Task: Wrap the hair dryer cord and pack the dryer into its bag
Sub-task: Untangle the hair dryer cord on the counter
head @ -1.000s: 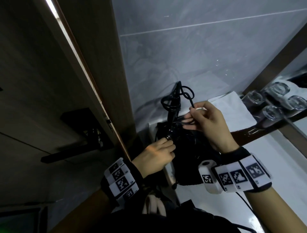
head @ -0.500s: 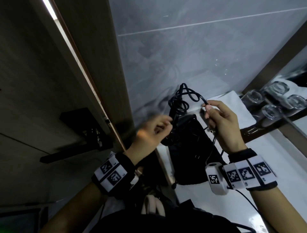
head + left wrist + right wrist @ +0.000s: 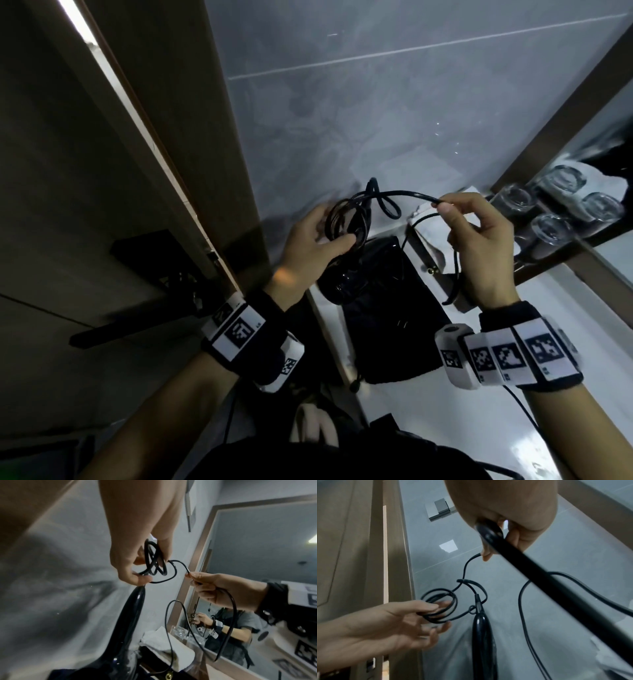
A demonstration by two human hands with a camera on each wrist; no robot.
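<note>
The black hair dryer (image 3: 339, 284) stands on the black bag (image 3: 394, 329), its handle (image 3: 130, 622) pointing up at my left hand (image 3: 339, 229). That hand holds several loops of the black cord (image 3: 342, 216) between thumb and fingers; the right wrist view shows the coil (image 3: 440, 601) round those fingers (image 3: 426, 607). To the right, my right hand (image 3: 442, 207) pinches the free length of cord, which runs from the coil and hangs below the hand (image 3: 190, 576). The dryer's handle (image 3: 483, 635) rises beside the coil. The bag lies flat on the white counter.
A folded white towel (image 3: 428, 219) lies behind the bag. Several upturned glasses (image 3: 551, 226) stand at the right before a mirror (image 3: 257, 561). A grey tiled wall (image 3: 376, 120) is ahead, a wooden frame (image 3: 154, 137) at the left. The white counter (image 3: 582, 342) runs to the right.
My left hand rose from the dryer's body to the coil at the handle's top. My right hand drew the cord out to the right.
</note>
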